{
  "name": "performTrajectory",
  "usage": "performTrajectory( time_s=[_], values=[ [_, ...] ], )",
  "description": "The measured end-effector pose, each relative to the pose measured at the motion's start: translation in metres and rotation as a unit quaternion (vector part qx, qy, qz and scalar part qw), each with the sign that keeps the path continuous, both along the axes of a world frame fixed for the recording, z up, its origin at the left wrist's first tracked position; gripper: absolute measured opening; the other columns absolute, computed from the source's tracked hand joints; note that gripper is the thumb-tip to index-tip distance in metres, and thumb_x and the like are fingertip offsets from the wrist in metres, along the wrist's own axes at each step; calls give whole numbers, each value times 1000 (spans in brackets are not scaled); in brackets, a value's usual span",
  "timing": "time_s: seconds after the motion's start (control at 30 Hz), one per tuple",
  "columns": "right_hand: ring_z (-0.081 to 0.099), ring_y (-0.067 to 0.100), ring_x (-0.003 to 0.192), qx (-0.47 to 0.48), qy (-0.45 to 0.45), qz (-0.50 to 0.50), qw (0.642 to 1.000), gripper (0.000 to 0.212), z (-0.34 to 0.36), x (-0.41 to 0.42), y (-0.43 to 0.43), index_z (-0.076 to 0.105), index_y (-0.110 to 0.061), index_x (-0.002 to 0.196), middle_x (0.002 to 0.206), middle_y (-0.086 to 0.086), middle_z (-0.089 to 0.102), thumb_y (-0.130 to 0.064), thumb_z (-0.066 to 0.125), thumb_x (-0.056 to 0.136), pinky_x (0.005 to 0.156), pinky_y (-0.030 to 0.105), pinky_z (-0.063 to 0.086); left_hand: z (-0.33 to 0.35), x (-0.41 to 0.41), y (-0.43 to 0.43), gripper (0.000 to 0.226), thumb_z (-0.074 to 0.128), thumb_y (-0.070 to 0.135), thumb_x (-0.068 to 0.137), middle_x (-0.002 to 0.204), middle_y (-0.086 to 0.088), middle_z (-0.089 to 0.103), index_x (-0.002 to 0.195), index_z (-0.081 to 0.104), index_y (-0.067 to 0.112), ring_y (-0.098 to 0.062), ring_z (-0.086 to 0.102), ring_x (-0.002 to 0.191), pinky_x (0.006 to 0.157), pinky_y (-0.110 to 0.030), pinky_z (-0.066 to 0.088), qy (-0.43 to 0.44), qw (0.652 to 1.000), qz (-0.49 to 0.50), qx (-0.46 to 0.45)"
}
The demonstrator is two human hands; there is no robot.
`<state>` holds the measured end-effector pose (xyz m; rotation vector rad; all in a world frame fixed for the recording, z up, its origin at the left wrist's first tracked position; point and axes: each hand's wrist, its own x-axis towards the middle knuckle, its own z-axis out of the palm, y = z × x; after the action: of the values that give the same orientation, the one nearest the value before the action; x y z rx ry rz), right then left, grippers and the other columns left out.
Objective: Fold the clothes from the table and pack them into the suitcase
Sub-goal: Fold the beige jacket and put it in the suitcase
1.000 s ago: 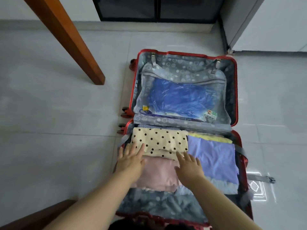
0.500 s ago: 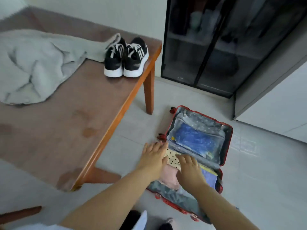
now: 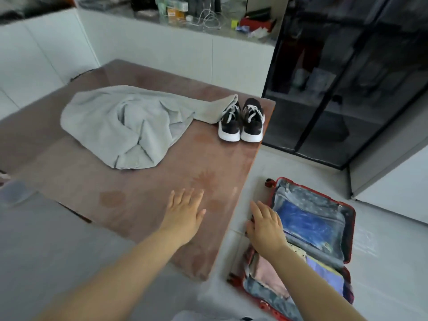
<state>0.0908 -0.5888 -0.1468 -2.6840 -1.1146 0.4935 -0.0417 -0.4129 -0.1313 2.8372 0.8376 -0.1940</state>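
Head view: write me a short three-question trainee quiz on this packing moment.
1. True or false: the grey garment lies folded inside the suitcase.
2. What stands beside the garment on the table? A) sneakers B) a kettle C) a book.
3. Fill in: the ___ hand is over the tabletop.
Key: 1 false, it lies unfolded on the table; 2 A; 3 left: the left hand is there, the right hand is at the suitcase.

Two black shoes (image 3: 240,121) with white soles stand side by side; a dark glass cabinet (image 3: 347,77) is near; wires (image 3: 209,19) lie on a counter (image 3: 231,33).
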Motion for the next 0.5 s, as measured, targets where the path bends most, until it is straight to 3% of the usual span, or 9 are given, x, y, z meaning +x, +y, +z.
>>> performTrajectory(
  time_s=[0.07, 0.13, 0.33, 0.5],
  values=[
    [15, 26, 142, -16, 19, 1, 1000, 66, 2, -11, 15, 11, -22, 150, 155, 6, 18, -51, 19, 90, 117, 38, 10, -4, -11, 15, 63, 9, 50, 92, 154, -5, 20, 149, 9, 23, -25, 12, 144, 116, -43, -1, 11, 1000, 12, -12],
    [16, 27, 142, -15, 26, 13, 999, 60, 5, -16, 30, 11, -22, 149, 154, 4, 18, -39, 35, 97, 116, 37, 11, -6, -15, 26, 56, 22, 42, 98, 155, -4, 20, 149, 9, 22, -25, 12, 144, 116, -43, -2, 8, 1000, 16, -18],
    [25, 29, 137, 6, 28, 60, 998, 62, 11, -8, 86, 18, -18, 148, 151, 6, 26, -46, 28, 93, 113, 37, 18, -5, -23, 65, 58, 29, 38, 99, 152, -3, 23, 149, 7, 22, -23, 15, 142, 116, -42, -1, -1, 998, 67, 5],
    [29, 31, 131, 23, 44, 97, 994, 59, 22, -18, 139, 16, -21, 149, 145, 8, 30, -35, 40, 97, 110, 38, 22, -12, -38, 117, 60, 34, 38, 97, 149, -4, 29, 149, 10, 19, -23, 21, 140, 116, -43, 2, -11, 996, 92, 18]
  ],
)
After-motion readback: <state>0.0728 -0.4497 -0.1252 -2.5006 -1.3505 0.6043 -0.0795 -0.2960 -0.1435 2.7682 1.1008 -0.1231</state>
